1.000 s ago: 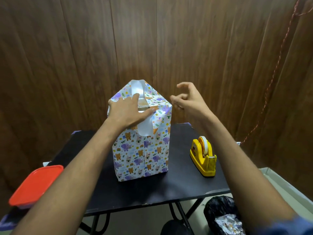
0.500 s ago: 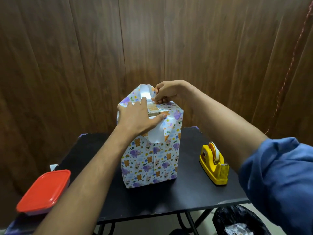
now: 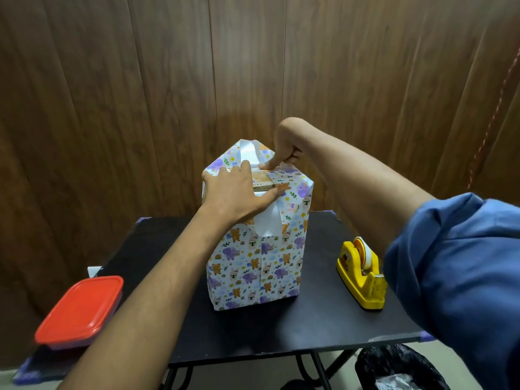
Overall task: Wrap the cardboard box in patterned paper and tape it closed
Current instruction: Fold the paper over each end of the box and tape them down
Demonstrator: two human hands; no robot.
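A tall box wrapped in animal-patterned paper stands upright in the middle of the black table. Its top is partly folded, and a strip of brown cardboard shows between the paper flaps. My left hand lies flat on the near top edge and presses the paper down. My right hand comes from above at the far side, fingers curled, and pushes a fingertip down onto the far paper flap. A white inner side of the paper sticks up at the back.
A yellow tape dispenser with a roll sits right of the box. A container with a red lid rests at the left edge. A black bin bag lies under the table's right side. A wooden wall stands close behind.
My right hand moved from the air beside the box onto the far top flap and now pushes it down. My left hand stayed on the box top.
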